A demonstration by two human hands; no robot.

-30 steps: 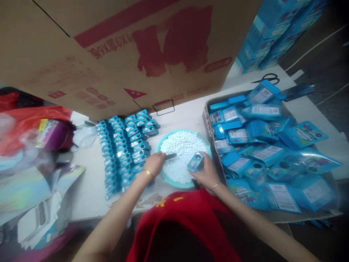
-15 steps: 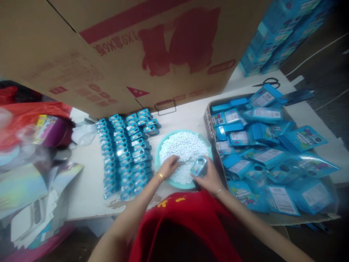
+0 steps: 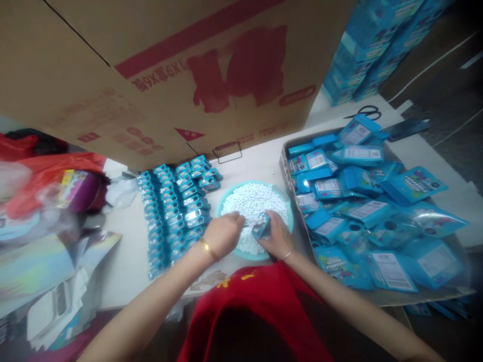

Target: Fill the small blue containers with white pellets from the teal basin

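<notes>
A teal bowl [image 3: 287, 207] heaped with small white pellets [image 3: 252, 202] stands on the table in front of me. My right hand [image 3: 277, 237] holds a small blue container [image 3: 261, 227] tilted over the bowl's near side. My left hand [image 3: 223, 234] hovers right beside it over the pellets, fingers curled together; what is pinched in them is too blurred to tell. Left of the bowl lie rows of several small blue containers [image 3: 173, 206].
A big cardboard box [image 3: 169, 70] leans over the table's far side. On the right is a cardboard tray [image 3: 284, 166] full of blue packets. Scissors [image 3: 364, 111] lie beyond it. Red bags and shiny wrappers [image 3: 45, 251] pile up at the left.
My left hand let go of a dark tool-like object, dipped into the pellets, then drew toward the small container. My right hand tilted the container and shifted left.
</notes>
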